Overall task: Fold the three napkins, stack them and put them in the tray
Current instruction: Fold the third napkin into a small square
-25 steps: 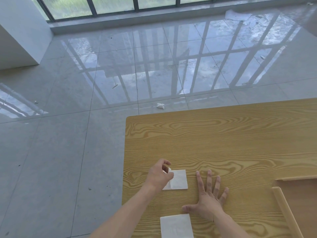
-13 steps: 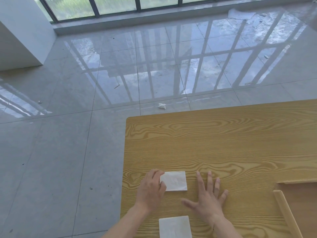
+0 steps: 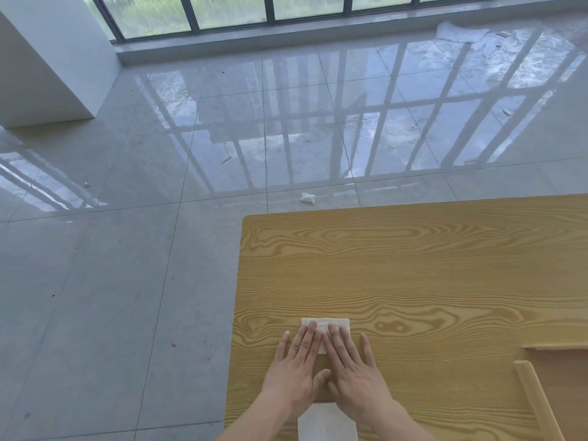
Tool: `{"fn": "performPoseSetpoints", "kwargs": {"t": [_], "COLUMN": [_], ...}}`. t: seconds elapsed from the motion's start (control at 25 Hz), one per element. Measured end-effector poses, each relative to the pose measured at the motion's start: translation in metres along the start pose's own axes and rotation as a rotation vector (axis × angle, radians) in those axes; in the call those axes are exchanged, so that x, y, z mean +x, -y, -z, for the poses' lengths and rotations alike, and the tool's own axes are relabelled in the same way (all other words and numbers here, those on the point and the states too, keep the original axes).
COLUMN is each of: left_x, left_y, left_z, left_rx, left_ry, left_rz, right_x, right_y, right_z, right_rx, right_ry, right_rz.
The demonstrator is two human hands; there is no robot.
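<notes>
A folded white napkin (image 3: 324,323) lies near the table's left side. My left hand (image 3: 296,369) and my right hand (image 3: 353,370) both lie flat on it, fingers spread, covering its near half. A second white napkin (image 3: 326,423) lies flat by the table's near edge, partly under my wrists. The wooden tray (image 3: 534,396) is at the lower right, with only its left rim and corner in view. A third napkin is not in view.
The wooden table (image 3: 413,265) fills the right side; its left edge runs close to my left hand. Beyond it is glossy grey tiled floor with a crumpled white scrap (image 3: 308,197) and windows at the back.
My left hand let go of the napkin's raised corner and laid the fold flat. Both hands then moved onto the napkin; my right hand slid left from the bare table.
</notes>
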State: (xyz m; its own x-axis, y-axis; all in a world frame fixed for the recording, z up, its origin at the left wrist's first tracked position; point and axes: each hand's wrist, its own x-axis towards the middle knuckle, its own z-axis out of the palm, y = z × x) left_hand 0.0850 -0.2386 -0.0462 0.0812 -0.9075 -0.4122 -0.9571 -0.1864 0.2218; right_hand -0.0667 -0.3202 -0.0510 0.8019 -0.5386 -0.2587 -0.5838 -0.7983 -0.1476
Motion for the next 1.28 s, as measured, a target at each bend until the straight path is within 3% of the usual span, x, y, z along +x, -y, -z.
{"fn": "performPoseSetpoints", "kwargs": {"t": [0.16,0.4,0.64,0.76,1.08,1.28], "left_x": [-0.006,0.001,0.025,0.039,0.050,0.040], "left_y": [0.007,0.023,0.019,0.018,0.012,0.014], "left_z": [-0.001,0.001,0.034,0.050,0.058,0.051], "left_rx": [0.084,0.056,-0.126,-0.136,-0.172,-0.377], "left_ry": [-0.065,0.079,-0.154,-0.117,-0.079,-0.092], "left_rz": [0.017,-0.054,0.087,0.178,0.264,0.254], "right_x": [-0.005,-0.010,0.032,0.045,0.058,0.053], "right_y": [-0.014,-0.024,-0.026,-0.027,-0.021,-0.024], "right_z": [0.002,0.001,0.031,0.039,0.052,0.051], "right_rx": [0.042,0.070,0.178,0.146,0.193,0.260], "right_ry": [-0.003,0.028,-0.009,0.099,0.158,0.167], "right_rz": [-0.103,-0.143,-0.261,-0.250,-0.280,-0.249]}}
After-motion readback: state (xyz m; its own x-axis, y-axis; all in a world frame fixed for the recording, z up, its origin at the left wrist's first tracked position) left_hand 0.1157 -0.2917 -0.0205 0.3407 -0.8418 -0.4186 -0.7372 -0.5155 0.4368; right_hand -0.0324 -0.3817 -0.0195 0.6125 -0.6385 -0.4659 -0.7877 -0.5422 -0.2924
